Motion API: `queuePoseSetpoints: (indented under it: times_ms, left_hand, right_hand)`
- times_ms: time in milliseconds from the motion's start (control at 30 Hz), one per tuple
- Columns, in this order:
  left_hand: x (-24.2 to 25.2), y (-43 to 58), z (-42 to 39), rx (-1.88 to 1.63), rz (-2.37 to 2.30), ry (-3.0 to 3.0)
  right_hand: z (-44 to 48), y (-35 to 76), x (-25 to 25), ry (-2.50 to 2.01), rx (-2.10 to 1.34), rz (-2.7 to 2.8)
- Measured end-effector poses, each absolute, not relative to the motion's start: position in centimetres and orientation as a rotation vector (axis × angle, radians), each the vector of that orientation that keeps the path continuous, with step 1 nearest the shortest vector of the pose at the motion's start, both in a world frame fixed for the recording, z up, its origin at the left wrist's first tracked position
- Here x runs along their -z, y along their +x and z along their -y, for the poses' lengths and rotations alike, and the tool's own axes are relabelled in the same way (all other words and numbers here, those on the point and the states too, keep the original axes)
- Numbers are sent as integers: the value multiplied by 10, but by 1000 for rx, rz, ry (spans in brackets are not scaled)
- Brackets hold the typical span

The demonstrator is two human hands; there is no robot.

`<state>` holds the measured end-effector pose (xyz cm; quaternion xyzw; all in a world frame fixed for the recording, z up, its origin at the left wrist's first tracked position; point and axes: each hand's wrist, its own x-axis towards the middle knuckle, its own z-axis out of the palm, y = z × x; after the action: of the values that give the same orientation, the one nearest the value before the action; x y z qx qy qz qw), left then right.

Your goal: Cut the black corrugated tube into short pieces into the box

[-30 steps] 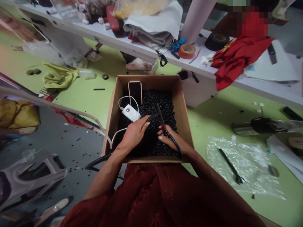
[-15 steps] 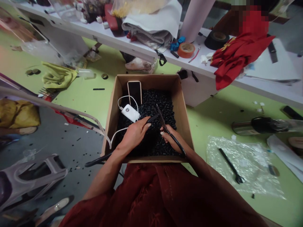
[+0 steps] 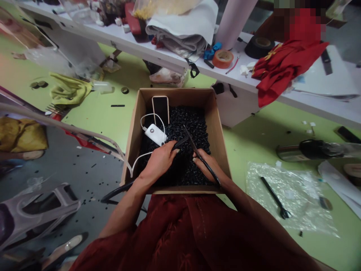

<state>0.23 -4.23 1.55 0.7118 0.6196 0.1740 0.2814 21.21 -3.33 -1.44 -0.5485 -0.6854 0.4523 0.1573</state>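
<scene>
Apparently a power bank (image 3: 155, 134) sits beside the left hand (image 3: 158, 165).

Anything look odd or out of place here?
Yes: a phone and a white power bank sit on the black pellets in the cardboard box, and loose black bits litter the grey floor, as if spilled.
</scene>
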Motion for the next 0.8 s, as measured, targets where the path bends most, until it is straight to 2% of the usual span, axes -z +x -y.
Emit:
queuePoseSetpoints:
  times_ms: [200,433,600,800]
  left_hand:
    - [-14,3,42,-410,-1681,1949]
    - [-12,1,42,-448,-1714,1940]
    - [-16,-1,42,-476,-1823,1874]
    - [-17,1,43,-410,-1847,1818]
  right_hand:
    - [32,212,18,-1606,-1275,1921]
    - [34,211,14,-1586,-1468,1637]
    - [34,212,5,-1595,-1482,1488]
    - [36,214,6,-1520,-1346,1838]
